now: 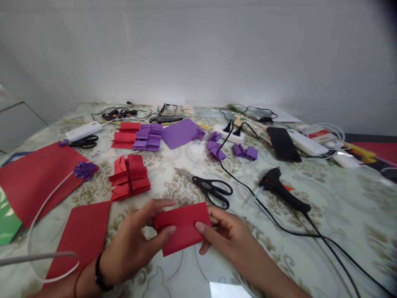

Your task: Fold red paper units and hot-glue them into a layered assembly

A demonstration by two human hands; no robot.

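Note:
Both my hands hold a folded red paper rectangle [182, 227] just above the table near its front edge. My left hand [136, 244] pinches the paper's left side, thumb on top and fingers behind. My right hand [225, 231] grips the right side, thumb lying across the paper. Black-handled scissors [208, 187] lie just beyond the paper. A pile of folded red pieces [129, 177] sits to the upper left of my left hand. A black glue gun [283, 189] rests to the right with its cord trailing toward me.
Red sheets [37, 176] [82, 236] lie at the left. Folded purple pieces [149, 137], a purple sheet [180, 132], a second pair of scissors [83, 142], a power strip [228, 134], a black phone [283, 144], cables and a white cord [46, 207] crowd the patterned tablecloth.

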